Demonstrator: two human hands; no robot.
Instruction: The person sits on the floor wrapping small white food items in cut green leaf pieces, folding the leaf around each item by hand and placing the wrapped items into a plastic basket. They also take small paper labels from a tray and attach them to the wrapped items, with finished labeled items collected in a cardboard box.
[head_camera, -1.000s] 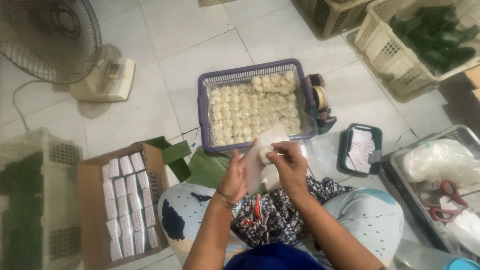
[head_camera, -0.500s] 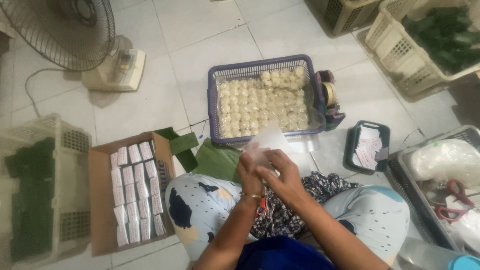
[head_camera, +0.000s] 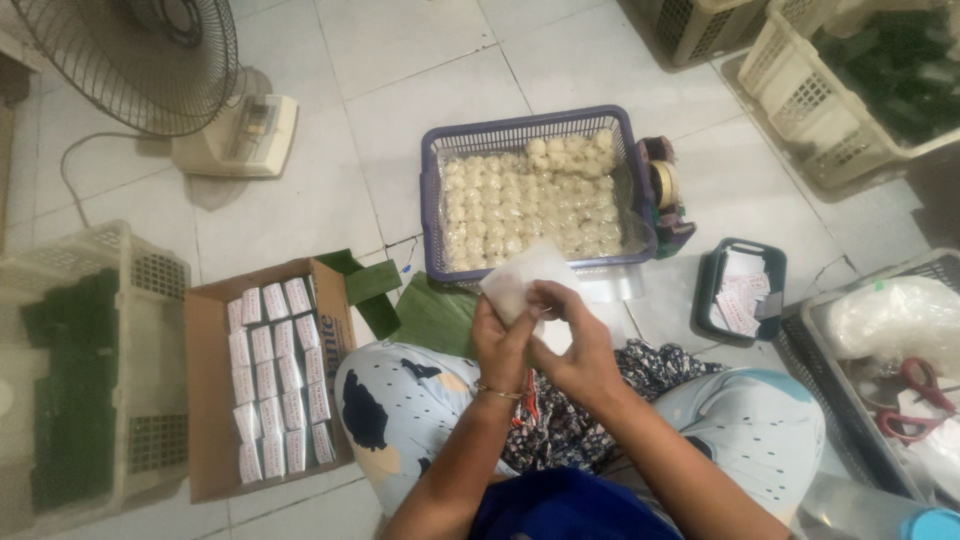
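Floor tiles (head_camera: 420, 60) in pale grey carry everything here, with a standing fan (head_camera: 150, 70) at the upper left and a cream crate (head_camera: 90, 380) of dark green wrapped pieces along the left edge. A second cream crate (head_camera: 850, 100) with green pieces sits at the upper right. In the middle stands a purple basket (head_camera: 432, 200) lined with clear film and filled with small pale round cakes (head_camera: 530, 205). Left of the person's knees lies a cardboard box (head_camera: 205, 420) holding rows of small white-wrapped packets (head_camera: 275, 375). Green banana-leaf pieces (head_camera: 430, 315) lie between box and basket. A small dark tray (head_camera: 708, 300) of paper slips rests to the right. Both hands meet just in front of the basket: the left hand (head_camera: 503, 345) and right hand (head_camera: 575, 345) pinch a white paper wrapper (head_camera: 520, 280), fingers closed on its lower edge, above the lap.
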